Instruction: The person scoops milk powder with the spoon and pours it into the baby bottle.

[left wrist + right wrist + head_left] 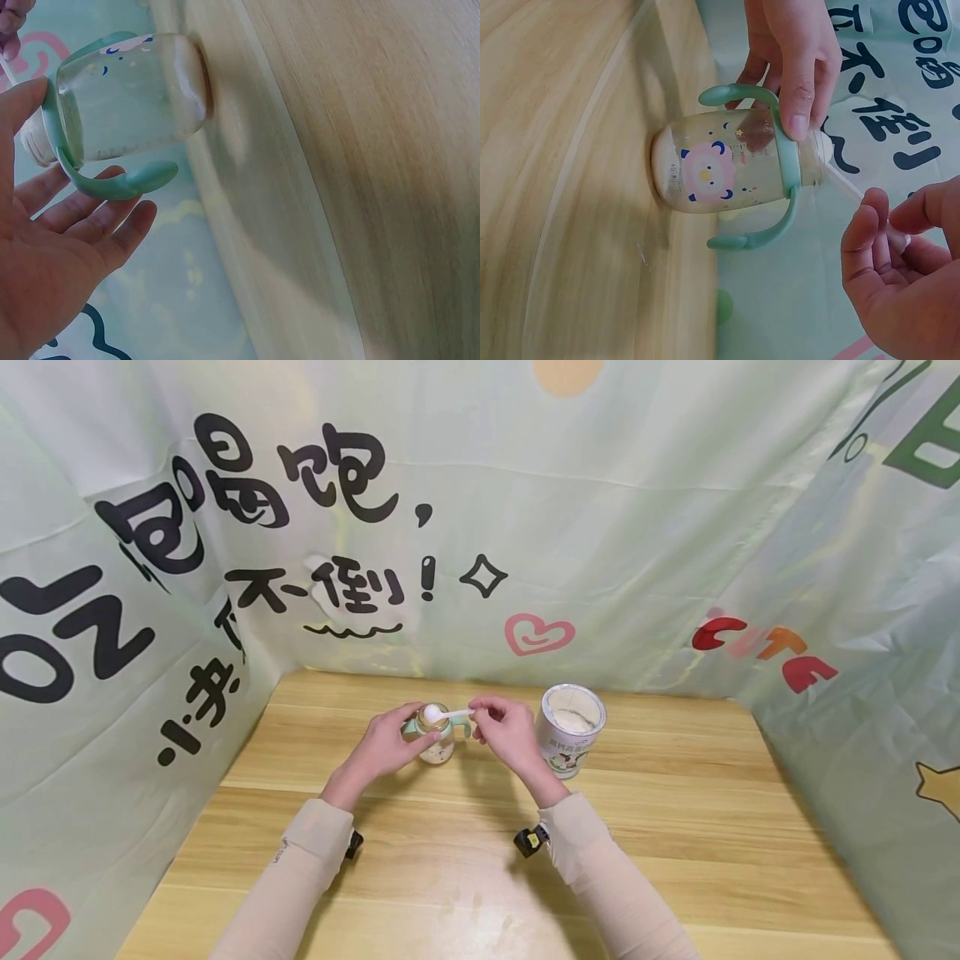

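Note:
A clear baby bottle (437, 753) with green side handles stands uncapped on the table, a pink bear printed on its side (705, 172). Pale contents lie at its bottom. My left hand (384, 745) holds it by the green collar below the neck, thumb on one side and fingers on the other. Between thumb and fingers, my right hand (510, 735) pinches the handle of a white scoop (454, 713). The scoop's bowl, heaped with white powder, is over the bottle's mouth. In the right wrist view the neck partly hides the bowl.
To the right of the bottle, close by my right forearm, stands an open can (562, 752) of pale powder. Printed cloth (637, 552) walls in the wooden table (675, 827) at the back and on both sides.

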### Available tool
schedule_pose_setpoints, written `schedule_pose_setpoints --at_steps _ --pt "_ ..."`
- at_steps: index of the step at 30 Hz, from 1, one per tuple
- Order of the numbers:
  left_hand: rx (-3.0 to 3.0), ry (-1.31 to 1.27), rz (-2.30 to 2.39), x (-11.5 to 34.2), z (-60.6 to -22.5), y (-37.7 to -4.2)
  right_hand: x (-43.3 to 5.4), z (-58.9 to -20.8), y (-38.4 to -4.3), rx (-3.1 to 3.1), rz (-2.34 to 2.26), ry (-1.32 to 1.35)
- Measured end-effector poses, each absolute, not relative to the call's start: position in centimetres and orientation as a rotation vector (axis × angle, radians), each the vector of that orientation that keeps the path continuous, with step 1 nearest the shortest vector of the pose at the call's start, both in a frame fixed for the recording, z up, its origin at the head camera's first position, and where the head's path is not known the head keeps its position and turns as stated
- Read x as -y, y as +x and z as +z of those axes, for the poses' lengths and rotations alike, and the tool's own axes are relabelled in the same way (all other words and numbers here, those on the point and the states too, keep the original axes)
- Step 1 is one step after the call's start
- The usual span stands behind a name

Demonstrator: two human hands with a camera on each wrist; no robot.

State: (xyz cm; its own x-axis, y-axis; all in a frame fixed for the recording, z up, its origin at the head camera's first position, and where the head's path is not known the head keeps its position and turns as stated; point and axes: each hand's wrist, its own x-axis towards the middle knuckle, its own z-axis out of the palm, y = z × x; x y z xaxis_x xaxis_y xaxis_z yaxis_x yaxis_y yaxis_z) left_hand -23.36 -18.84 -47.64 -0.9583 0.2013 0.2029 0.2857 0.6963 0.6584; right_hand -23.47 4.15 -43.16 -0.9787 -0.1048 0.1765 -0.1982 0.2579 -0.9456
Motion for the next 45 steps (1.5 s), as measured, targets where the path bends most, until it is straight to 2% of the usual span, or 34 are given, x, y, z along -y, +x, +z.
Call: schedule_pose_setpoints --at_steps 27,45 --pt "2.818 -0.397 -1.089 18.3 -47.5 -23.4 -4.7 -42.7 -23.4 2.322 1.941 0.248" --pt "2.78 -0.48 -0.947 17.1 -45.8 -24.2 -7.6 -40.6 -23.7 2.218 1.916 0.27"
